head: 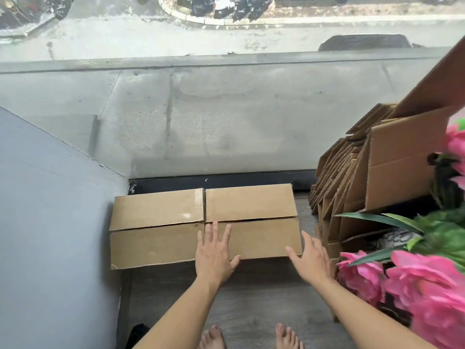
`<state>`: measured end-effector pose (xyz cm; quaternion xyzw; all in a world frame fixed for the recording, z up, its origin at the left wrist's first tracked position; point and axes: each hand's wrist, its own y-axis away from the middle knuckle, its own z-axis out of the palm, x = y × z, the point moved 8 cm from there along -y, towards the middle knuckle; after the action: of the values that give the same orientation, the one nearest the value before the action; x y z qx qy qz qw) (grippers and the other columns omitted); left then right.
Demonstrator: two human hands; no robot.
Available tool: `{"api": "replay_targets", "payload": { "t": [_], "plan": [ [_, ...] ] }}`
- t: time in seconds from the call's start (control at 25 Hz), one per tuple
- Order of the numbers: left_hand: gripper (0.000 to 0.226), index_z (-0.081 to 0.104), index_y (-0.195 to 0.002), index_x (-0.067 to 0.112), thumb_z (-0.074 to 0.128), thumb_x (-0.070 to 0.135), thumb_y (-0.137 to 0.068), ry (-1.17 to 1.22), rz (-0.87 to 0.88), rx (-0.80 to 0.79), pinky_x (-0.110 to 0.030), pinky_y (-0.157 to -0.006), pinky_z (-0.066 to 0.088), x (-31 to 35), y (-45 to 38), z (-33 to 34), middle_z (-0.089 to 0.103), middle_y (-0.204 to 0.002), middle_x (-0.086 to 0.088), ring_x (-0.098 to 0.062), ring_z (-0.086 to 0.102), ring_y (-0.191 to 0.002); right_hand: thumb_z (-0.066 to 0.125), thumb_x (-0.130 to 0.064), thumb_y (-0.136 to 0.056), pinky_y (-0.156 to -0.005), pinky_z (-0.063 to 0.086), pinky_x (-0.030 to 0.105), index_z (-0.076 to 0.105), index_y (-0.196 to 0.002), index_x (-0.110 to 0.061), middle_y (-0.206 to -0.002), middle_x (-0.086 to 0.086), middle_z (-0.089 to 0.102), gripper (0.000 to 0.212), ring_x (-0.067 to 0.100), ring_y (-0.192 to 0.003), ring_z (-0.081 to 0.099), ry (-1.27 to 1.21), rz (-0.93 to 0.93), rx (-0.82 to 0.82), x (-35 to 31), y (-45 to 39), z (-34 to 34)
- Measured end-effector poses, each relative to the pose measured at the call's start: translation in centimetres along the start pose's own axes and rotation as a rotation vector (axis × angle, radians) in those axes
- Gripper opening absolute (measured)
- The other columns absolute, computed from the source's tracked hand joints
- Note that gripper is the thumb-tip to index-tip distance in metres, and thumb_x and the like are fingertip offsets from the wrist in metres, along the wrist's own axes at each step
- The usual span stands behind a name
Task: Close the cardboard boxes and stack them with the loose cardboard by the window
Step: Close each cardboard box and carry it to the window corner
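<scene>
Two brown cardboard boxes stand side by side on the floor against the window, both with flaps folded down: the left box (pixel 156 229) by the grey wall and the right box (pixel 256 217) beside it. My left hand (pixel 214 253) lies flat with straight fingers on the near flap of the right box, close to the seam between the boxes. Spread open, my right hand (pixel 310 256) hovers at that box's near right corner. A thick stack of flattened loose cardboard (pixel 364 177) leans at the right against the window.
A grey wall (pixel 50 210) closes the left side. A floor-to-ceiling window (pixel 226 122) runs across the back. Pink artificial flowers with green leaves (pixel 422 278) crowd the right foreground. My bare feet stand on the dark wood floor (pixel 251 298).
</scene>
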<state>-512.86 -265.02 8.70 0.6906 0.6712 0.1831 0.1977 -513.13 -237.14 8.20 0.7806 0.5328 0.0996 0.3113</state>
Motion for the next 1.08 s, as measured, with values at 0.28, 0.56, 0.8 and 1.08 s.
{"api": "replay_targets", "payload": {
  "t": [0.28,0.56,0.8,1.08],
  "plan": [
    [0.086,0.007,-0.160,0.025,0.040,0.067,-0.093,0.051,-0.080,-0.070,-0.047,-0.119,0.022,-3.0,11.0,-12.5,0.015,-0.165,-0.011,-0.033,0.021,-0.149,0.039,-0.065,-0.095,-0.106,0.039,0.037,0.021,-0.156,-0.025,-0.156,0.002,0.034,0.075,0.023,-0.138,0.039,0.284,-0.272,-0.089,-5.8,12.0,-9.1],
    [0.074,0.030,-0.152,0.022,0.047,0.061,-0.092,0.182,-0.093,-0.065,-0.046,-0.108,0.035,-3.3,20.4,-27.3,0.046,-0.145,-0.009,-0.032,0.042,-0.133,0.044,-0.059,-0.096,-0.102,0.044,0.040,0.028,-0.153,-0.026,-0.142,0.007,0.049,0.068,0.028,-0.129,0.048,0.211,-0.326,-0.070,-11.1,23.6,-22.9],
    [0.067,0.041,-0.144,0.017,0.045,0.062,-0.094,0.126,0.023,-0.044,-0.044,-0.106,0.037,-0.7,27.1,-34.7,0.051,-0.141,-0.012,-0.031,0.042,-0.132,0.048,-0.056,-0.096,-0.101,0.044,0.042,0.035,-0.149,-0.021,-0.139,0.013,0.051,0.065,0.033,-0.128,0.051,0.156,-0.239,-0.032,-10.4,33.1,-30.3],
    [0.063,0.050,-0.137,0.012,0.050,0.060,-0.097,0.080,0.244,-0.288,-0.040,-0.102,0.047,7.1,32.7,-32.5,0.058,-0.138,-0.016,-0.033,0.055,-0.126,0.051,-0.051,-0.096,-0.100,0.046,0.042,0.047,-0.140,-0.017,-0.139,0.013,0.055,0.057,0.034,-0.127,0.053,-0.030,0.019,-0.060,-1.8,42.2,-28.8]
  ]
}}
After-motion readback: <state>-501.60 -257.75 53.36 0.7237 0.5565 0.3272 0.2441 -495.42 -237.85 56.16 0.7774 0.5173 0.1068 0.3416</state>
